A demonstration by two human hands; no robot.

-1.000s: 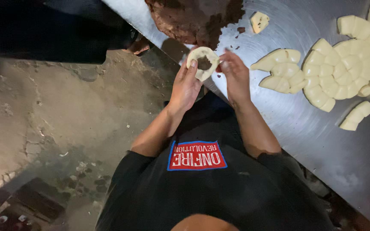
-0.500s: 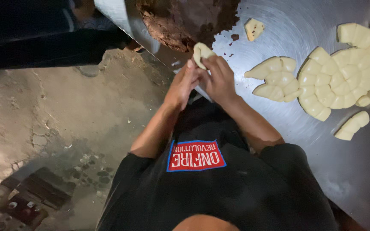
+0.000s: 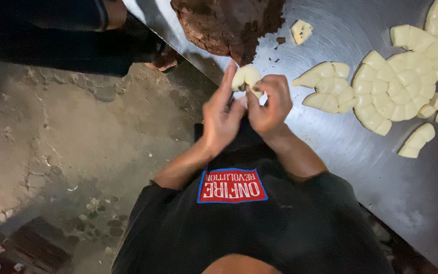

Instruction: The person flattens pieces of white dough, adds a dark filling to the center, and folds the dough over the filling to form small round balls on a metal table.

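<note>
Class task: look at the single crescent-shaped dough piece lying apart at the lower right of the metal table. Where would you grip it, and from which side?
Grip the crescent dough piece across its narrow middle, coming down from above, fingers on its two long curved edges. It lies flat and clear of the other pieces, so both edges seem free; its tapered ends would likely squash or bend.

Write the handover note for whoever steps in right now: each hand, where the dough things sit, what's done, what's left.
Left hand: cupping the pale dough piece from its side, fingers up along it.
Right hand: pinching the same piece, which looks folded closed.
Brown filling mound: on the steel table, just beyond the hands.
Done: folded pieces lie fanned in overlapping rows to the right; three more lie apart.
Left: the piece in hand is not yet set down; much filling remains.
</note>
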